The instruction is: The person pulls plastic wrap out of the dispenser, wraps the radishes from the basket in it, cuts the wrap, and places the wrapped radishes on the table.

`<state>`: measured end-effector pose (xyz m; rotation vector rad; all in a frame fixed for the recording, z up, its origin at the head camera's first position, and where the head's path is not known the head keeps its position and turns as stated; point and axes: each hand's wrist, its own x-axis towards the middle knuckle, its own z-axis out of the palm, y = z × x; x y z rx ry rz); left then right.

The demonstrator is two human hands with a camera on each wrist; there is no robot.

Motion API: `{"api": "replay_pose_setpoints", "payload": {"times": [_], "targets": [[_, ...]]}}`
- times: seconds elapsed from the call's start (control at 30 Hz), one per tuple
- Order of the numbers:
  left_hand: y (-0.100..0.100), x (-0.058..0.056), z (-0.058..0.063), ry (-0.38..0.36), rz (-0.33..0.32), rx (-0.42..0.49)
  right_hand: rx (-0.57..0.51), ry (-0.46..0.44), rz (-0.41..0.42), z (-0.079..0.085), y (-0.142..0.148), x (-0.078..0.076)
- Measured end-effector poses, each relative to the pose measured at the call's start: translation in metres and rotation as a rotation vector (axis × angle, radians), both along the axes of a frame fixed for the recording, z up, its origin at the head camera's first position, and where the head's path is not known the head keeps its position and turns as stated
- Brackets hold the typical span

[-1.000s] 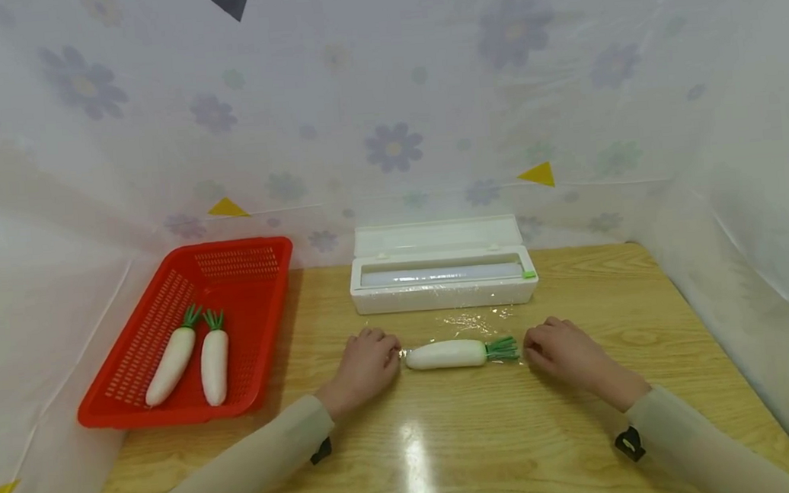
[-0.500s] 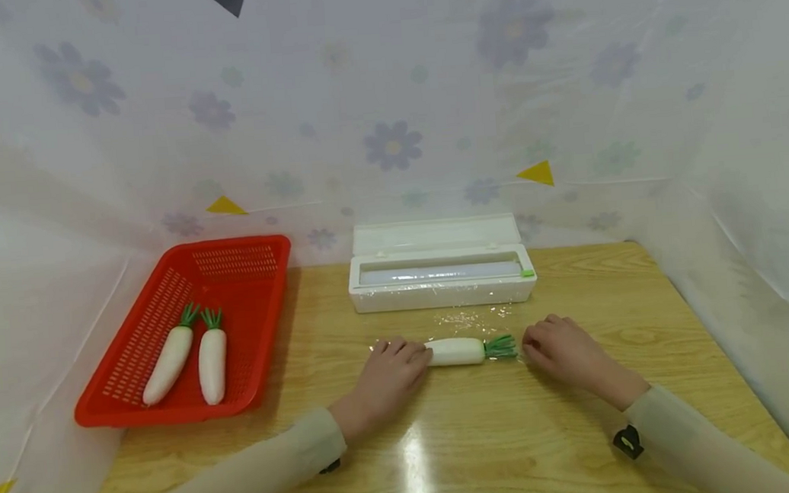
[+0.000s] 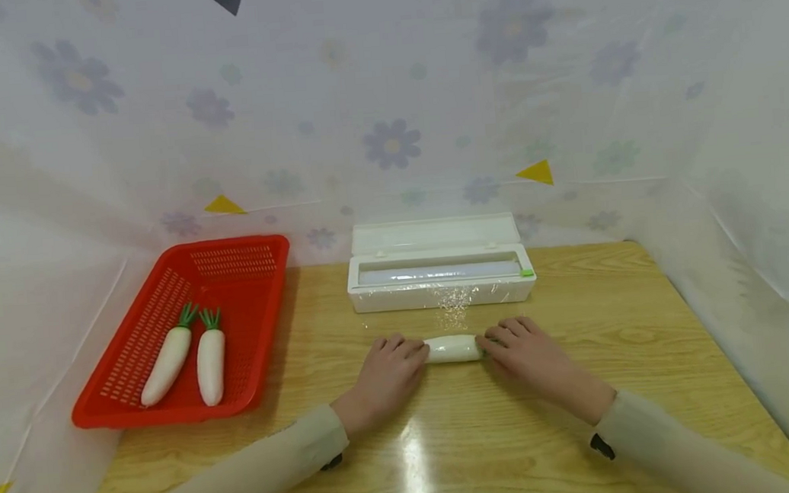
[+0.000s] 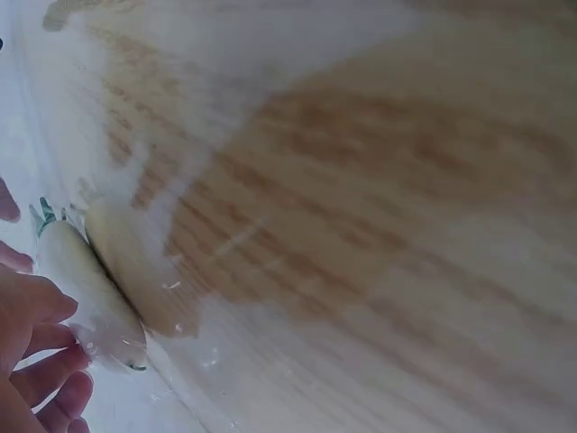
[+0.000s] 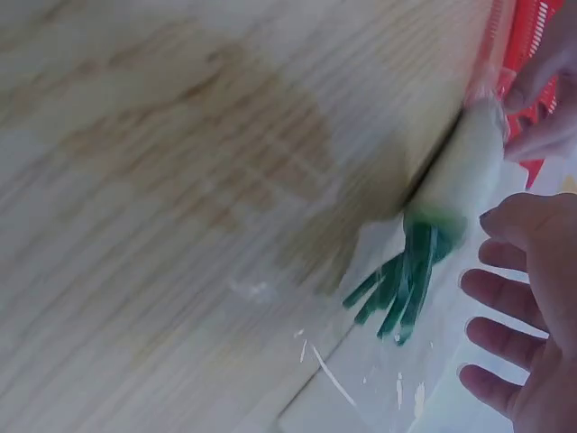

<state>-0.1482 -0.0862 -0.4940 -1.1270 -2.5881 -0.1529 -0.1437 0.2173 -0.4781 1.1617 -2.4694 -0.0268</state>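
A white radish (image 3: 453, 348) with green stalks (image 5: 406, 275) lies crosswise on the table, under clear plastic film (image 5: 347, 370). My left hand (image 3: 387, 377) rests at its pointed left end; in the left wrist view the loosely bent fingers (image 4: 54, 370) touch the film there. At the stalk end is my right hand (image 3: 536, 362), its fingers (image 5: 505, 298) spread and nearly straight beside the radish in the right wrist view. From the head view, both hands cover the radish's ends. The film runs back to a white dispenser box (image 3: 443, 296) with its lid raised.
On the left stands a red plastic basket (image 3: 271, 347) holding two more white radishes (image 3: 167, 366). A film roll (image 3: 437, 272) lies inside the box, against the back of the wooden table (image 3: 519, 452). Flower-patterned white sheeting (image 3: 274, 94) surrounds the table.
My left hand moved right onto the radish's pointed end. My right hand then moved left over the green stalks. The film between radish and box now looks more gathered.
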Motion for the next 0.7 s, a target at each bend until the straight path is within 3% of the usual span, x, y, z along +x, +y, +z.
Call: {"api": "replay_pose_setpoints", "payload": {"times": [0.27, 0.43, 0.7], "targets": [[0.003, -0.006, 0.005, -0.042, 0.023, 0.037, 0.032, 0.052, -0.018, -0.006, -0.015, -0.003], [0.007, -0.012, 0.009, -0.056, 0.058, 0.057, 0.021, 0.039, -0.032, -0.004, -0.017, -0.006], [0.011, -0.021, 0.008, -0.153, 0.108, 0.042, 0.026, 0.006, -0.075, -0.004, -0.02, -0.011]]}}
